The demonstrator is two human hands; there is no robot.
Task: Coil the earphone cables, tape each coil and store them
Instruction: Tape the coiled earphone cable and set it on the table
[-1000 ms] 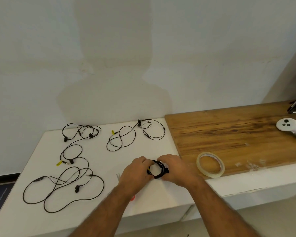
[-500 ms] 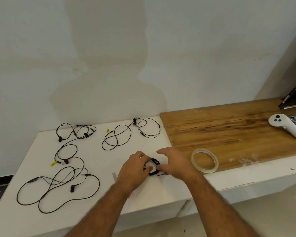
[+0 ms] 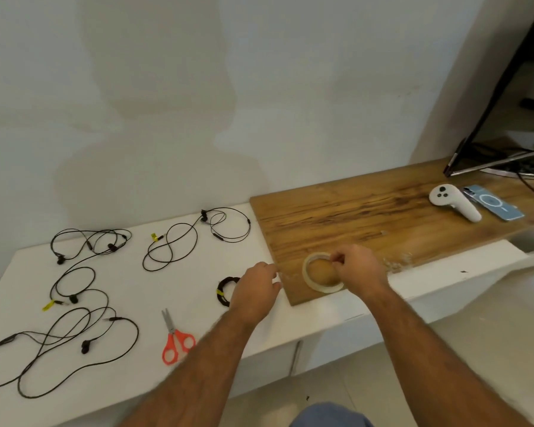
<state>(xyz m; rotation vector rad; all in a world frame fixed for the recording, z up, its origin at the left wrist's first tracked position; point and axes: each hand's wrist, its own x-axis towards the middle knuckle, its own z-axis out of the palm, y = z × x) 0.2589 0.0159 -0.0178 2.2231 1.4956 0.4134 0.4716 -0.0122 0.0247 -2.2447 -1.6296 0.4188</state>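
Right hand (image 3: 359, 270) pinching rim of clear tape roll (image 3: 320, 272) at lower centre, left hand (image 3: 254, 293) loosely open over tight black coiled earphone (image 3: 225, 290), yellow tag showing, loose earphones (image 3: 195, 238) upper left.

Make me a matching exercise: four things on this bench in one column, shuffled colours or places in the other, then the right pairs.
1. scissors
2. tape roll
3. coiled earphone
4. controller

a. white, at the far right of the wooden board
b. orange handles, on the white surface
c. black, beside the left hand
d. clear ring under the right hand

Pairs: 1-b, 2-d, 3-c, 4-a
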